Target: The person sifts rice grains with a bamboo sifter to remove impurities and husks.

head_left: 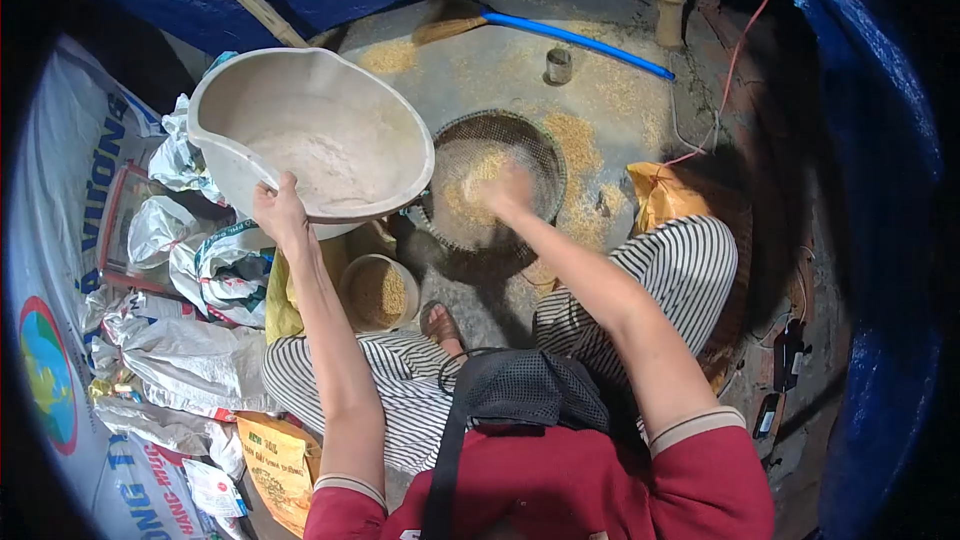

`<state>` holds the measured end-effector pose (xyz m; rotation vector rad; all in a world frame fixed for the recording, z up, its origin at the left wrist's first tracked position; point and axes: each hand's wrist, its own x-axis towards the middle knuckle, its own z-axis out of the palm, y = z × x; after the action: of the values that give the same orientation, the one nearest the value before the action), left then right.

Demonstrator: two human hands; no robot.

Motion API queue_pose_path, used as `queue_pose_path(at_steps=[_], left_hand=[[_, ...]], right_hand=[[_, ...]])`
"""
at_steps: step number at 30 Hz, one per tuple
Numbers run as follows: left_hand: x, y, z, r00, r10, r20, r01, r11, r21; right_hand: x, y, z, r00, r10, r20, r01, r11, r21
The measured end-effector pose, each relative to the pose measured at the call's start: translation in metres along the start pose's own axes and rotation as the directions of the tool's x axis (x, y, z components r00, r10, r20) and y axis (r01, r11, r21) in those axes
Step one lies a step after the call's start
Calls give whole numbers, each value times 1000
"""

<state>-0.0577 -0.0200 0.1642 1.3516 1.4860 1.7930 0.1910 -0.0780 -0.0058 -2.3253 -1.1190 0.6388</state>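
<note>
My left hand [281,208] is closed on the near rim of a large off-white plastic basin [330,155], holding it tilted. Pale powdery residue coats the inside of the basin. Right of the basin lies a round woven basket [548,155] with yellowish grain [465,190] in it. Inside this basket, over the grain, is my right hand [508,190]; motion blurs its fingers, so I cannot make out whether they hold anything. The basin's right edge is close to the basket's left rim.
A tub of grain [398,285] stands near my left knee. Beyond the basket are a small tin cup [559,66] and a blue-handled broom [580,37]. Grain is scattered on the floor. Bags [200,365] crowd the left; an orange sack [665,195] lies right, and cords hang there.
</note>
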Motion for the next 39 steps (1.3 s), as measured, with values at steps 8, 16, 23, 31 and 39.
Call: queue_pose_path(at_steps=[8, 16, 23, 31, 39], left_hand=[[23, -7, 27, 996, 78, -42, -67, 976, 209], [48, -4, 86, 948, 304, 95, -302, 766, 568], [29, -24, 147, 808, 342, 481, -567, 674, 474], [1, -29, 176, 636, 260, 726, -679, 636, 367], [-24, -36, 173, 727, 209, 654, -602, 651, 461]], right_hand=[[35, 132, 61, 849, 437, 297, -527, 743, 414], [68, 137, -43, 775, 429, 464, -632, 520, 575], [96, 142, -173, 881, 346, 321, -450, 409, 794], [121, 178, -192, 853, 409, 324, -436, 216, 874], [117, 168, -162, 855, 410, 319, -403, 139, 904]])
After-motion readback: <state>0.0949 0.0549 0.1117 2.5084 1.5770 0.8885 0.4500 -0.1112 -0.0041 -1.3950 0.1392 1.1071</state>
